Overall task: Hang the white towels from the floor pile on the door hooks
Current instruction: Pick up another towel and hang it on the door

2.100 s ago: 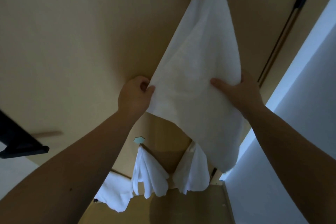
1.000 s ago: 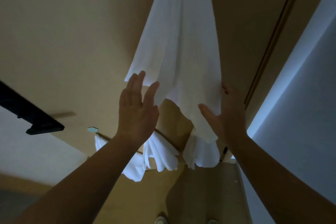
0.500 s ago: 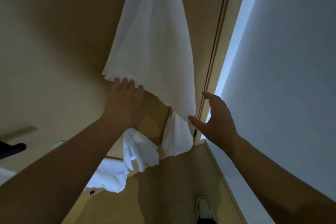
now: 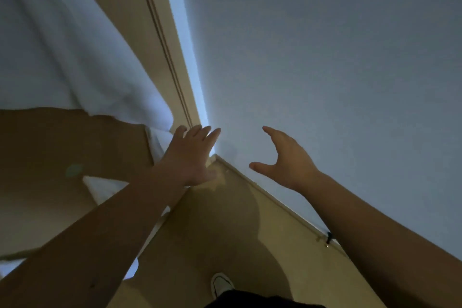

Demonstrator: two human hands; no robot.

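A large white towel hangs against the tan door, filling the upper left of the view; its top runs out of frame. Below it more white towels show in patches behind the left forearm — blurred, so how they are fixed to the door cannot be told. The left hand is raised with fingers straight and loosely spread, holding nothing, its fingertips near the towel's lower corner and the door frame. The right hand hovers apart from it in front of the pale wall, thumb and fingers spread in an empty curve. A white shoe stands on the floor below.
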